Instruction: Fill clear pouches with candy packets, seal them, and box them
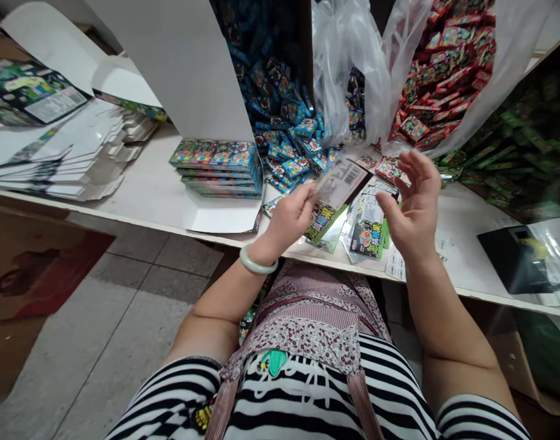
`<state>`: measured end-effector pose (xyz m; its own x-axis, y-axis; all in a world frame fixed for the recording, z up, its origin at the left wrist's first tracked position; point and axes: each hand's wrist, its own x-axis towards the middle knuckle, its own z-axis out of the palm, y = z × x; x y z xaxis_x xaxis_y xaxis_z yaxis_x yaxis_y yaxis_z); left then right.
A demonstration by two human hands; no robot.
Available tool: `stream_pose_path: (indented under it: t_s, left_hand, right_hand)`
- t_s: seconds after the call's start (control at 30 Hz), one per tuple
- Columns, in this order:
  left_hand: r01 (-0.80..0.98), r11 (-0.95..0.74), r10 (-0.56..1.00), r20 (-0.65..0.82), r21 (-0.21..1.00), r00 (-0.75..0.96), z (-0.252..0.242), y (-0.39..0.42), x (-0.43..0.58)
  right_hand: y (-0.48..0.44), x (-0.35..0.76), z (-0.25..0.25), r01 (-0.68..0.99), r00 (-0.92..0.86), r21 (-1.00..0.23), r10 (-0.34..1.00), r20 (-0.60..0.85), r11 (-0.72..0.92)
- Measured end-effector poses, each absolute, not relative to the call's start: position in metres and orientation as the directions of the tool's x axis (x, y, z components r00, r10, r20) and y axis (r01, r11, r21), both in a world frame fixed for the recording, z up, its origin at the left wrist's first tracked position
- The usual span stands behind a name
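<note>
My left hand point(288, 215), with a pale bangle at the wrist, pinches a flat printed candy packet point(340, 182) at its left edge. The packet is tilted, and a barcode shows on its pale upper part. My right hand point(414, 211) is raised to the right with its fingers apart and holds nothing. Between the hands, a black and green printed packet point(367, 237) lies on the bench among other flat packets. Small blue candy sachets point(287, 153) are heaped just behind my left hand.
A stack of printed boxes point(216, 166) stands on the white bench point(145, 177), left of my hands. Folded cartons point(78, 153) lie further left. Red sachets point(445, 79) fill a plastic bag point(348, 55) behind. A black dispenser-like object point(509, 260) sits at right, beside green sachets point(513, 146).
</note>
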<state>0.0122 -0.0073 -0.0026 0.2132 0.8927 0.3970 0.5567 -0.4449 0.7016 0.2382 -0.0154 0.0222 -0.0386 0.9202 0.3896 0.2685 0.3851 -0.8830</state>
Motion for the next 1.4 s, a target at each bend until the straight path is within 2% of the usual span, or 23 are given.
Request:
stream_pose_path:
  t_s: [0.1, 0.2, 0.3, 0.37, 0.47, 0.53, 0.63, 0.73, 0.87, 0.97, 1.1, 1.2, 1.3, 1.4]
  left_hand:
    - [0.414, -0.372, 0.927, 0.357, 0.831, 0.117, 0.004, -0.008, 0.012]
    - [0.117, -0.211, 0.967, 0.191, 0.970, 0.166, -0.004, -0.009, 0.020]
    - [-0.179, -0.001, 0.970, 0.045, 0.984, 0.239, -0.023, -0.009, 0.030]
    - [-0.259, 0.058, 0.975, 0.000, 0.964, 0.221, -0.034, -0.009, 0.035]
    - [-0.289, 0.064, 0.990, -0.024, 0.955, 0.140, -0.045, -0.012, 0.037]
    - [-0.302, 0.081, 0.989, -0.038, 0.950, 0.146, -0.047, -0.017, 0.036]
    - [-0.269, 0.173, 0.957, -0.097, 0.947, 0.273, -0.049, -0.028, 0.031]
    - [-0.150, 0.323, 0.877, -0.237, 0.934, 0.418, -0.057, -0.043, 0.023]
    - [-0.164, 0.495, 0.779, -0.352, 0.853, 0.519, -0.072, -0.060, 0.019]
    - [-0.166, 0.453, 0.785, -0.303, 0.876, 0.540, -0.076, -0.061, 0.024]
    - [-0.228, 0.252, 0.923, -0.162, 0.941, 0.350, -0.071, -0.047, 0.035]
    - [-0.278, 0.157, 0.958, -0.078, 0.947, 0.277, -0.066, -0.038, 0.041]
    - [-0.307, 0.132, 0.951, -0.034, 0.942, 0.307, -0.065, -0.040, 0.044]
    - [-0.313, 0.166, 0.924, -0.037, 0.935, 0.380, -0.065, -0.052, 0.046]
  right_hand:
    - [-0.006, 0.219, 0.013, 0.151, -0.165, -0.940, 0.945, 0.282, 0.307]
    - [0.003, 0.208, 0.001, 0.011, -0.236, -0.991, 0.964, 0.126, 0.132]
    - [0.004, 0.206, -0.008, -0.013, -0.173, -0.999, 0.984, 0.035, 0.034]
    - [0.000, 0.208, -0.011, 0.003, -0.166, -1.000, 0.986, -0.001, 0.000]
    - [-0.012, 0.212, -0.018, 0.022, -0.263, -0.999, 0.963, -0.053, -0.049]
    - [-0.019, 0.215, -0.024, 0.022, -0.299, -0.997, 0.951, -0.076, -0.073]
    - [-0.024, 0.220, -0.035, -0.029, -0.212, -0.993, 0.971, -0.109, -0.117]
    - [-0.025, 0.227, -0.046, -0.099, -0.134, -0.974, 0.973, -0.188, -0.202]
    - [-0.031, 0.236, -0.054, -0.109, -0.181, -0.949, 0.945, -0.274, -0.296]
    - [-0.039, 0.241, -0.056, -0.118, -0.190, -0.939, 0.935, -0.299, -0.324]
    - [-0.056, 0.245, -0.054, -0.072, -0.293, -0.927, 0.896, -0.334, -0.369]
    - [-0.068, 0.246, -0.052, 0.002, -0.377, -0.919, 0.851, -0.367, -0.395]
    - [-0.074, 0.251, -0.047, -0.041, -0.217, -0.945, 0.926, -0.309, -0.324]
    - [-0.072, 0.261, -0.040, -0.088, 0.074, -0.982, 0.982, -0.174, -0.168]
